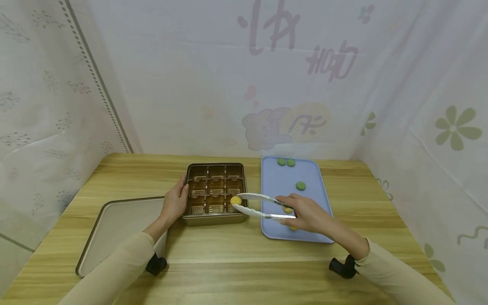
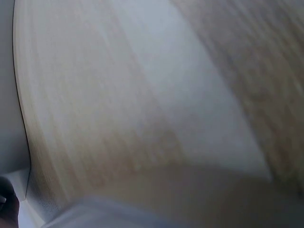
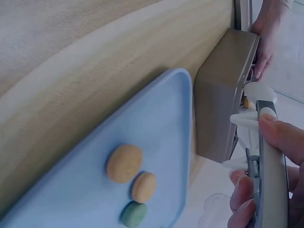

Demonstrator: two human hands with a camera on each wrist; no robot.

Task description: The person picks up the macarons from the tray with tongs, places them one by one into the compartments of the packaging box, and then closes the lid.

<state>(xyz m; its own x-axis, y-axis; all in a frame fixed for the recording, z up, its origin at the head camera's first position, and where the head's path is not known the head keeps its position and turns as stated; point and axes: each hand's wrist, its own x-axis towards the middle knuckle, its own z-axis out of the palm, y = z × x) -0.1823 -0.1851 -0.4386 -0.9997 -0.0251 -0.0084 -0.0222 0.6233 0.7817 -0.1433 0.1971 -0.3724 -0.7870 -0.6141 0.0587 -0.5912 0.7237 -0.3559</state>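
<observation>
My right hand (image 1: pixel 306 214) grips tongs (image 1: pixel 251 212) with metal handles and white scalloped tips. Between the tips sits a small round yellow cookie (image 1: pixel 235 200), over the front right compartment of a brown box (image 1: pixel 215 219). The box has a dark golden divided insert (image 1: pixel 216 192); its compartments look bare elsewhere. On the box's left side, my left hand (image 1: pixel 175 204) holds the wall, thumb at the rim. The right wrist view shows that hand (image 3: pixel 268 40) at the far rim. The left wrist view shows mostly blurred table.
Right of the box lies a blue tray (image 1: pixel 278 186). Green cookies (image 1: pixel 300 186) lie on it, and yellow ones (image 3: pixel 124 163) are partly hidden behind the tongs in the head view. A beige lid (image 1: pixel 126 233) lies left, under my left forearm. Curtains (image 1: pixel 190 84) surround the wooden table (image 1: pixel 228 262).
</observation>
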